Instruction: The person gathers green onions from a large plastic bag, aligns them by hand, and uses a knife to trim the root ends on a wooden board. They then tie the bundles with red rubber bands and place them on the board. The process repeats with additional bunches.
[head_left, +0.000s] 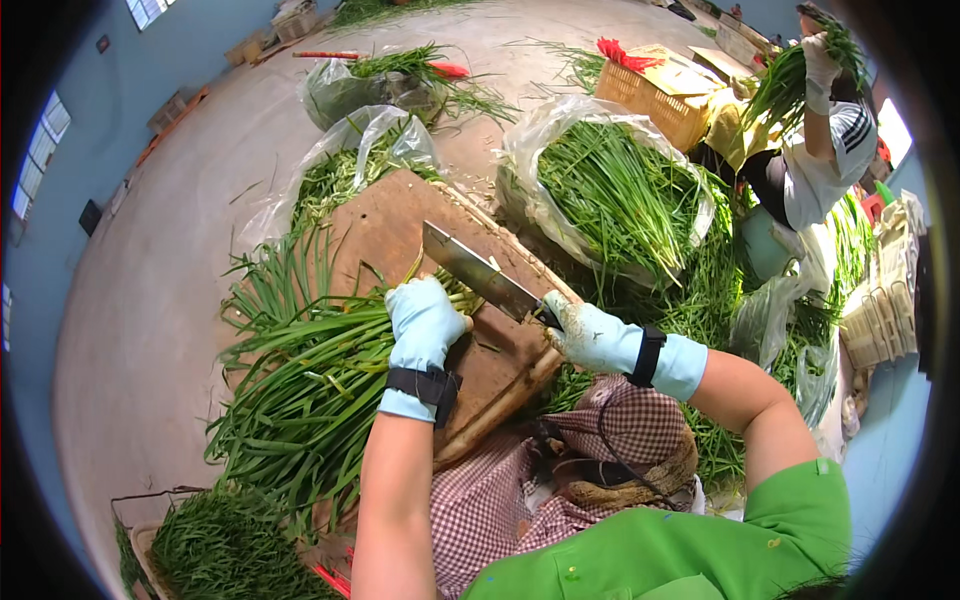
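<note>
My left hand (426, 316), in a pale blue glove, is closed around the stem end of a large bunch of green leafy stalks, probably garlic chives (307, 382). The leaves fan out to the left across a brown wooden board (382, 217) and over its edge. In my gloved right hand (589, 330) is the black handle of a broad-bladed cleaver (480, 271). Its blade lies across the board just beyond the bunch's cut end, pointing up and left. Whether the edge touches the stems I cannot tell.
Clear plastic bags of greens stand beyond the board, one large bag (615, 187) and one smaller bag (367, 90). A yellow crate (652, 97) carries red ties. At right, a co-worker (817, 150) lifts greens. A basket of greens (225, 547) sits at lower left.
</note>
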